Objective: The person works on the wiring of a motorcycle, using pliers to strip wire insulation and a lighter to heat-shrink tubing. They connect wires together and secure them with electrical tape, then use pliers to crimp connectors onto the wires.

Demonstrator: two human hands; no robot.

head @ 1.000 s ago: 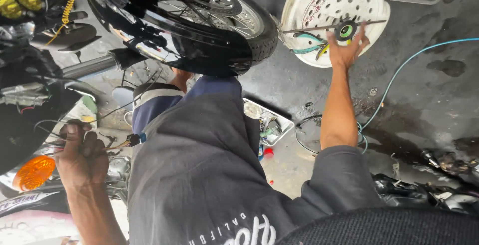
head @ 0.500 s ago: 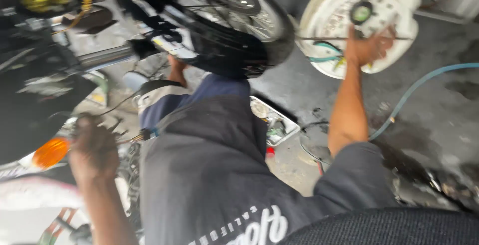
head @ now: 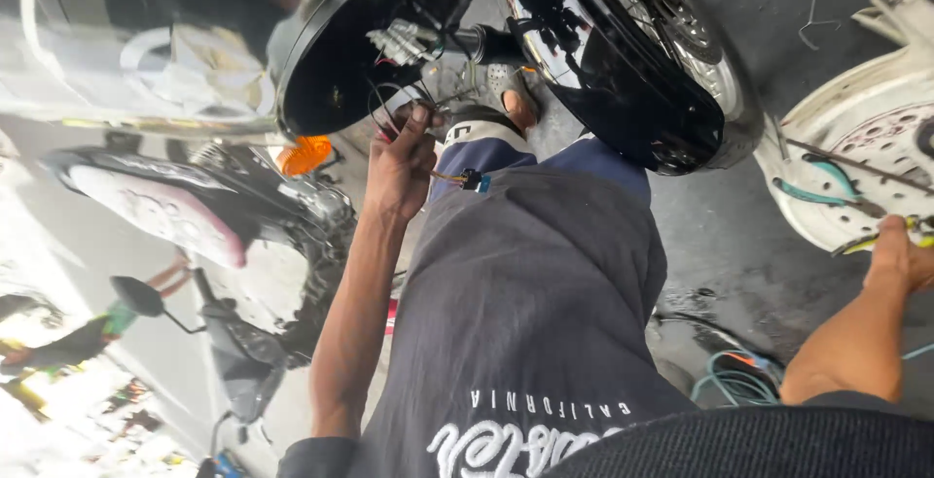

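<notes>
A: Nearest the camera?

B: Dark shirt (head: 545, 322) filling the lower middle, white lettering on it. Both forearms run out from there.

A: Left hand?

B: Left hand (head: 401, 162) is up at center-left, fingers closed around a bundle of thin wires (head: 389, 113) coming out of the back of a round black headlight housing (head: 336, 60). Clamped on the wires. A small blue connector (head: 479, 182) hangs on a wire just beside the wrist, over the knee.

A: Right hand?

B: Right hand (head: 900, 249) at the far right edge, partly cut off. It rests on the rim of a white perforated tray (head: 856, 147) on the floor. Fingers lie by a yellow-handled tool (head: 876, 238); cannot tell if they're closed on it or just touching. Teal-handled pliers (head: 817, 194) lie in the tray too.

A: Anything between?

B: Wet dark concrete floor (head: 720, 245), a coil of blue cable (head: 735, 376) near the right elbow.

A: Farther out?

B: Motorcycle front wheel (head: 700, 60) under a black fender (head: 623, 79), top center-right. A sandaled foot (head: 506, 94) beside it. Orange turn signal (head: 306, 155) just below the housing. Left side is a parked scooter with a mirror (head: 136, 295), blurry.
</notes>
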